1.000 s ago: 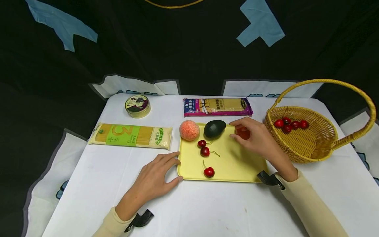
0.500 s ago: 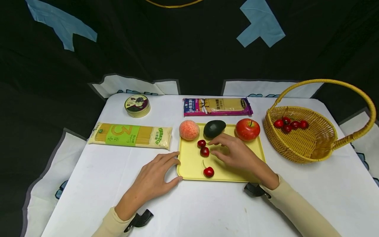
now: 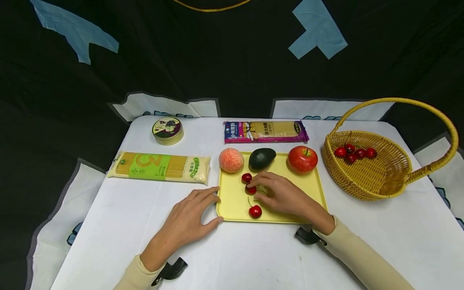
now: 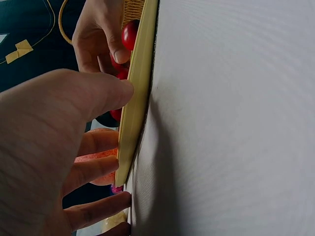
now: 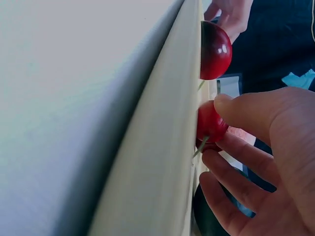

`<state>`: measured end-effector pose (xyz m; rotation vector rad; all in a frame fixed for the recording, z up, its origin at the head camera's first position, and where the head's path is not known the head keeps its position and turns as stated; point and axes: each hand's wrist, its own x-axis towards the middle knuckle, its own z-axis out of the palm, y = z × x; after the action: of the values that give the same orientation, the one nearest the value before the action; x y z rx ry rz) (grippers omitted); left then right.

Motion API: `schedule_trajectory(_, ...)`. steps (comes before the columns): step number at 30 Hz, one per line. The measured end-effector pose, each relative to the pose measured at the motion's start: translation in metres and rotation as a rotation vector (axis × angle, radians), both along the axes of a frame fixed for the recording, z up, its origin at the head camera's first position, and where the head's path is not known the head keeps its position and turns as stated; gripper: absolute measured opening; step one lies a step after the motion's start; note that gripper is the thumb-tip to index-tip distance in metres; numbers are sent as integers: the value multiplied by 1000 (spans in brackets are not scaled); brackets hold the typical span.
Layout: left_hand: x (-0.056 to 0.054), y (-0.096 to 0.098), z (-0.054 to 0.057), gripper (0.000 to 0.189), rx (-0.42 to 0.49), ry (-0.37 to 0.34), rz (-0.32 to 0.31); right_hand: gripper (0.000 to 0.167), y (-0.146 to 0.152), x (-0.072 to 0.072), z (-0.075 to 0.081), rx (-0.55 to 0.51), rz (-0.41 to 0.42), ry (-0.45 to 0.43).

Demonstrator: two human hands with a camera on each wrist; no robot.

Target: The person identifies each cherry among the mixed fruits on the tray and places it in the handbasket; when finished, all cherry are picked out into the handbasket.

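My right hand (image 3: 280, 193) is over the yellow tray (image 3: 290, 215), its thumb and forefinger on either side of the middle cherry (image 3: 251, 189); in the right wrist view this cherry (image 5: 210, 120) sits between thumb tip and fingertips. Another cherry (image 3: 246, 178) lies just behind it, and a third, stemmed cherry (image 3: 255, 211) lies nearer the front edge. My left hand (image 3: 190, 213) rests at the tray's left side, fingers relaxed and thumb (image 4: 115, 93) against the rim. A peach (image 3: 231, 160), an avocado (image 3: 262, 158) and a red apple (image 3: 302, 159) line the tray's back.
A wicker basket (image 3: 377, 177) with a tall handle stands on the right, holding several cherries (image 3: 350, 153). A purple pasta pack (image 3: 266, 131) lies behind the tray. To the left are a green-labelled spaghetti pack (image 3: 159, 166) and a round tin (image 3: 168, 131).
My right hand has let go of the apple at the tray's back right, then moved left and forward to the middle cherry. My left hand has stayed at the tray's edge.
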<state>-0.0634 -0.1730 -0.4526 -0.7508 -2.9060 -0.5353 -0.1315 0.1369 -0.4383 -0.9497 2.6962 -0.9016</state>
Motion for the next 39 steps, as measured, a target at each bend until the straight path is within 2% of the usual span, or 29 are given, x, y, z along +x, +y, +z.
schedule_trajectory(17, 0, 0, 0, 46, 3, 13, -5, 27, 3, -2, 2, 3, -56, 13)
schedule_trajectory(27, -1, 1, 0, 46, -1, 0, -1, 27, 20, -6, 14, -91, -89, 59)
schedule_trajectory(31, 0, 1, -1, 47, -4, -2, 1, 27, 33, -7, 20, -95, -102, 111)
schedule_trajectory(39, 1, 0, -1, 46, -2, 6, -2, 27, 64, -11, 31, -119, -132, 287)
